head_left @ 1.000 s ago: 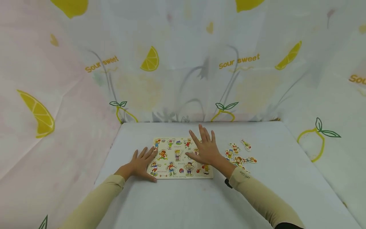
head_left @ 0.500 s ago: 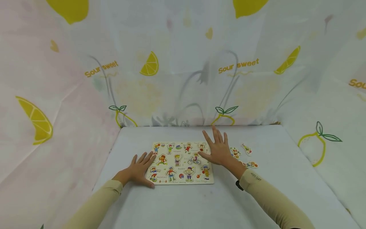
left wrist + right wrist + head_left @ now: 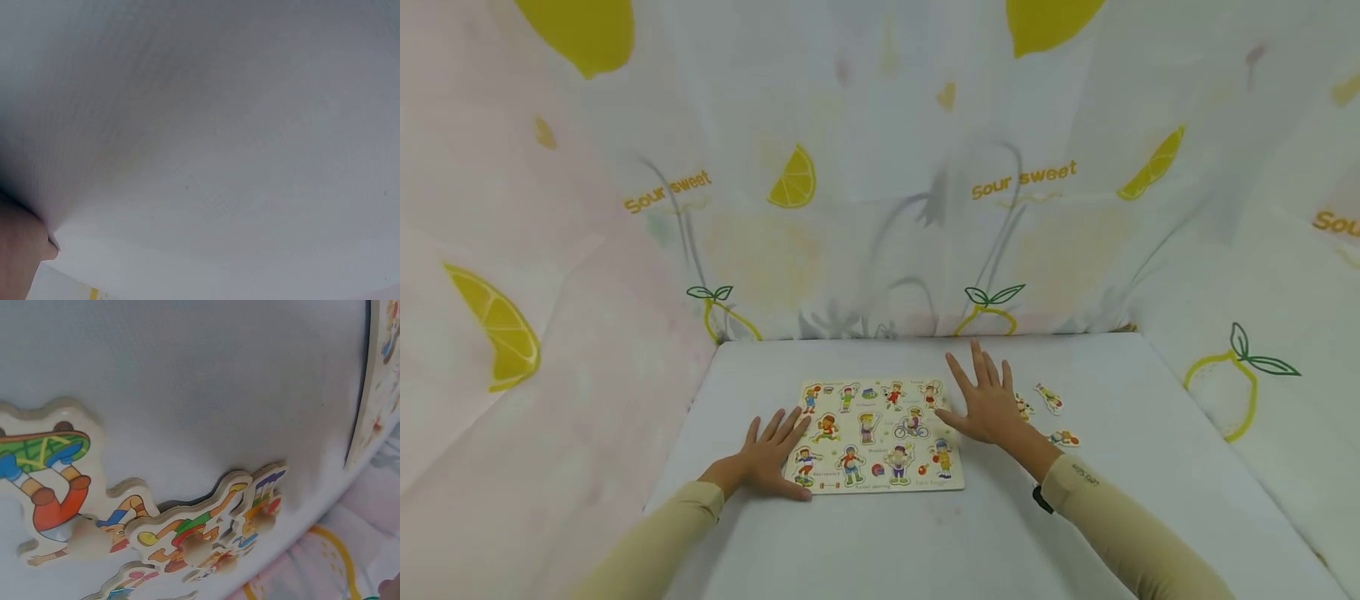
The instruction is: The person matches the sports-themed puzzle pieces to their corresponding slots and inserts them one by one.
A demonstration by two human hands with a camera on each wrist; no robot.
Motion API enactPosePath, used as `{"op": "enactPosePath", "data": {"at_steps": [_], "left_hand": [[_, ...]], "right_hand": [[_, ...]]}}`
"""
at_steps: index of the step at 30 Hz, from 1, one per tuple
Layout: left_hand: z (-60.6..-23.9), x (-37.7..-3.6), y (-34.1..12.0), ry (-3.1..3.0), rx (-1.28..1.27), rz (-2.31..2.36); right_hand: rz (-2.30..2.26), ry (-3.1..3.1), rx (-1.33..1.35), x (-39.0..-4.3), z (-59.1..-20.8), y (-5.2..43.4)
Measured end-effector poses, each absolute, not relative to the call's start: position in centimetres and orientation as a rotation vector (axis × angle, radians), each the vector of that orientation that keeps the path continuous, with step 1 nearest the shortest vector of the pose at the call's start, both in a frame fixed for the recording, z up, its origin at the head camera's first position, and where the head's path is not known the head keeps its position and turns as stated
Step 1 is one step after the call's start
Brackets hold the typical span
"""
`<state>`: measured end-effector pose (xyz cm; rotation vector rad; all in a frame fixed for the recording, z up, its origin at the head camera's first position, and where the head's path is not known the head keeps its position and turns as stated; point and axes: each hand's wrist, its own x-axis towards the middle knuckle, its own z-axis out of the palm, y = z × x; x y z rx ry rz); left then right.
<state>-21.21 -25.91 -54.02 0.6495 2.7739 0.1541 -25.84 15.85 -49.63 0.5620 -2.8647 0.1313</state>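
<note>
Left hand (image 3: 767,457): your flat, spread fingers rest on the puzzle board (image 3: 874,435), mid-worktop (image 3: 925,533).
Right hand (image 3: 988,404): open, holding nothing.
Change: it has slid off the board toward the loose pieces (image 3: 1048,397).

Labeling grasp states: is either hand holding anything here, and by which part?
Nothing is held. The left hand rests flat on the puzzle board's left edge; the right hand is open, fingers spread, between board and loose pieces.

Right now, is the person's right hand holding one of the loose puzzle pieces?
No, the right hand is open with straight fingers beside the puzzle board, holding nothing.
</note>
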Motion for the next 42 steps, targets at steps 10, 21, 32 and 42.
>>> {"op": "enactPosePath", "data": {"at_steps": [10,21,32,42], "left_hand": [[-54.2,-20.8,-25.8,2.804,0.639,0.164],[-55.1,-19.8,-26.0,2.785,0.673,0.291],[-54.7,-20.7,-26.0,2.791,0.666,0.228],[-55.0,-21.3,-26.1,2.797,0.664,0.237]], "right_hand": [[0.134,-2.842,0.557,-25.7,-50.5,16.2],[0.19,-2.915,0.503,-25.0,-51.8,17.2],[0.268,-2.953,0.436,-26.0,-51.5,18.7],[0.322,-3.0,0.364,-26.2,-51.5,19.9]]}}
